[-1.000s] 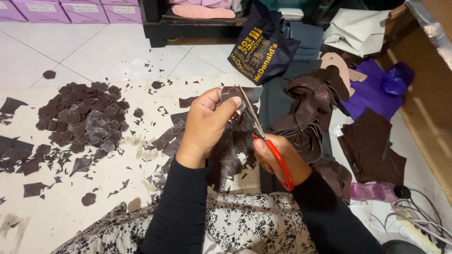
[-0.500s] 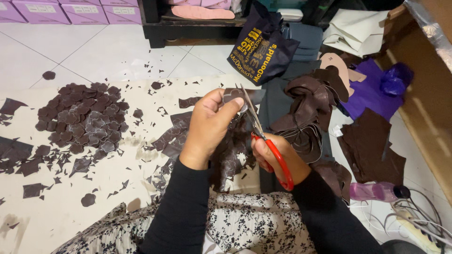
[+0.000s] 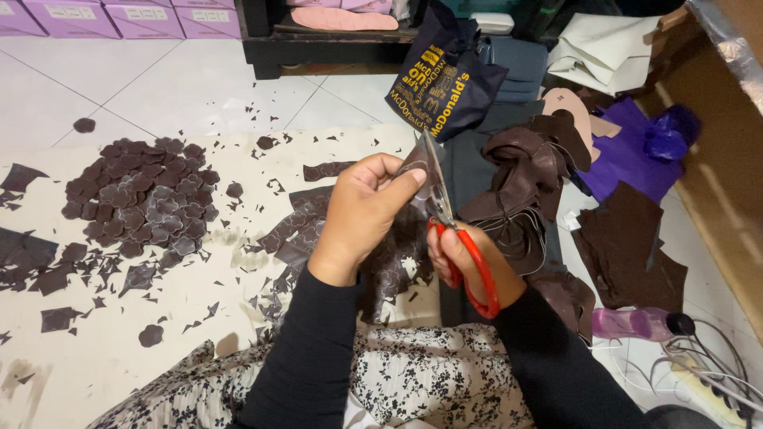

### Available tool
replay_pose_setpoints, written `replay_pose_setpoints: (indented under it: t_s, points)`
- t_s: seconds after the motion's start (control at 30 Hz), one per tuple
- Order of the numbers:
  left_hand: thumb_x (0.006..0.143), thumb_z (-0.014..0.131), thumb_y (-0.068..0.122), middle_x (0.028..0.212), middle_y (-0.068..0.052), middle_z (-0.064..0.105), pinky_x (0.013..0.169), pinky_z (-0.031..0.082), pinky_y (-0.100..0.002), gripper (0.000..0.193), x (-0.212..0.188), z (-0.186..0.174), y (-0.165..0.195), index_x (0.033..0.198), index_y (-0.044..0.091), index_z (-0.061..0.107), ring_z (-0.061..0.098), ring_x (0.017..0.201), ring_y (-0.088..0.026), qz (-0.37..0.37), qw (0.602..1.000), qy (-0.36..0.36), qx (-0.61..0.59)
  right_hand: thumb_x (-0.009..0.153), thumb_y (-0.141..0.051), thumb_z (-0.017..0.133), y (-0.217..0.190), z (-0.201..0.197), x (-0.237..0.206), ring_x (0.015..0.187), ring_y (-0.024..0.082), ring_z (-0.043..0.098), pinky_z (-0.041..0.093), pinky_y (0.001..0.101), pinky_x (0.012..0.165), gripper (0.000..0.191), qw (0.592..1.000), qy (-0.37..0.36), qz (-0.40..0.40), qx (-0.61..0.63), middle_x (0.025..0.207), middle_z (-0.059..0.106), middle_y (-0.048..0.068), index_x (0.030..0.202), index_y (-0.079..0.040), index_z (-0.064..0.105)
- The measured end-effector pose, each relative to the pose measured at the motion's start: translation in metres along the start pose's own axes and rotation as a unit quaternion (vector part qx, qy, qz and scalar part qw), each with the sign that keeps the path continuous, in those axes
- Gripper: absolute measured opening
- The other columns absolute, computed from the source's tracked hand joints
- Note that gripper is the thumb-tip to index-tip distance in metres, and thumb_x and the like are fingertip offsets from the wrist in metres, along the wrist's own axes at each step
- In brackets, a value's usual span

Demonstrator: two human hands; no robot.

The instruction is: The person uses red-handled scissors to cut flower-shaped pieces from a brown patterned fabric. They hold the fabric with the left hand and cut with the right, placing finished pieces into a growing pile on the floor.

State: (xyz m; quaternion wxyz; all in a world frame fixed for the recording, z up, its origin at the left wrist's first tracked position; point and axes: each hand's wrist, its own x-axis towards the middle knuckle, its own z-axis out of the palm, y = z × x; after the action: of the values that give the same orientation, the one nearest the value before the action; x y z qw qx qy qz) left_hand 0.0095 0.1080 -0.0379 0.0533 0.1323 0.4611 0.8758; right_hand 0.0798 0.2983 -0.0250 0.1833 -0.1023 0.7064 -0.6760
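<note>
Left hand point(image 3: 362, 210) pinches a dark brown sheet piece point(image 3: 397, 262), held up just left of the scissors' blades. Right hand point(image 3: 461, 258) is clenched through the red handles of the scissors point(image 3: 453, 230), blades pointing up and away, tips touching the sheet's top edge. Pile of cut flower shapes point(image 3: 143, 202) lies well left of scissors; dark tote bag point(image 3: 441, 83) beyond them; brown strips point(image 3: 524, 187) just right.
</note>
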Motion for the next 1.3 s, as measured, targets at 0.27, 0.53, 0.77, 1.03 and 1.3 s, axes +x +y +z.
replay_pose_setpoints:
  t_s: [0.27, 0.53, 0.77, 1.03, 1.3]
  points:
    - [0.098, 0.069, 0.005, 0.089, 0.000, 0.071, 0.073, 0.050, -0.020, 0.006, 0.000, 0.007, -0.006, 0.095, 0.000, 0.067, 0.061, 0.078, -0.004, 0.023, 0.999, 0.006, -0.035, 0.102, -0.051, 0.051, -0.004, 0.003, -0.001, 0.052, 0.006, 0.038, 0.033, 0.0230, 0.045, 0.045, 0.997, 0.056, 0.037, -0.029, 0.067, 0.042, -0.004, 0.082, -0.010, 0.049]
    - [0.097, 0.068, 0.006, 0.087, -0.002, 0.071, 0.070, 0.050, -0.021, 0.007, 0.001, 0.003, -0.002, 0.095, 0.000, 0.067, 0.062, 0.075, -0.005, 0.015, 0.998, 0.027, -0.047, 0.102, -0.046, 0.053, -0.006, 0.007, -0.002, 0.047, 0.006, 0.036, 0.030, 0.0244, 0.042, 0.046, 0.992, 0.096, 0.053, -0.063, 0.060, 0.041, -0.004, 0.076, -0.009, 0.049]
    - [0.098, 0.068, 0.007, 0.090, -0.002, 0.071, 0.073, 0.050, -0.021, 0.008, 0.000, 0.002, -0.001, 0.097, -0.001, 0.068, 0.061, 0.078, -0.005, 0.025, 0.996, 0.062, -0.051, 0.103, -0.044, 0.055, -0.010, 0.012, -0.003, 0.052, 0.004, 0.039, 0.034, 0.0234, 0.046, 0.045, 0.979, 0.112, 0.032, -0.164, 0.060, 0.043, -0.006, 0.075, -0.010, 0.053]
    - [0.099, 0.069, 0.010, 0.090, -0.003, 0.071, 0.072, 0.052, -0.021, 0.011, 0.005, 0.001, -0.001, 0.100, -0.001, 0.068, 0.063, 0.077, -0.005, 0.043, 0.993, 0.084, -0.068, 0.100, -0.048, 0.054, -0.011, 0.015, 0.000, 0.044, 0.009, 0.037, 0.031, 0.0253, 0.040, 0.048, 0.983, 0.114, 0.106, -0.097, 0.055, 0.041, -0.002, 0.071, -0.010, 0.048]
    - [0.099, 0.071, 0.018, 0.089, 0.001, 0.070, 0.064, 0.053, -0.020, 0.017, 0.005, 0.006, -0.004, 0.102, 0.001, 0.069, 0.061, 0.071, -0.003, 0.020, 0.996, 0.079, 0.036, 0.102, -0.047, 0.053, 0.007, 0.004, 0.003, 0.053, 0.008, 0.041, 0.036, 0.0243, 0.046, 0.042, 0.994, 0.079, 0.072, -0.019, 0.067, 0.045, -0.002, 0.088, -0.007, 0.053]
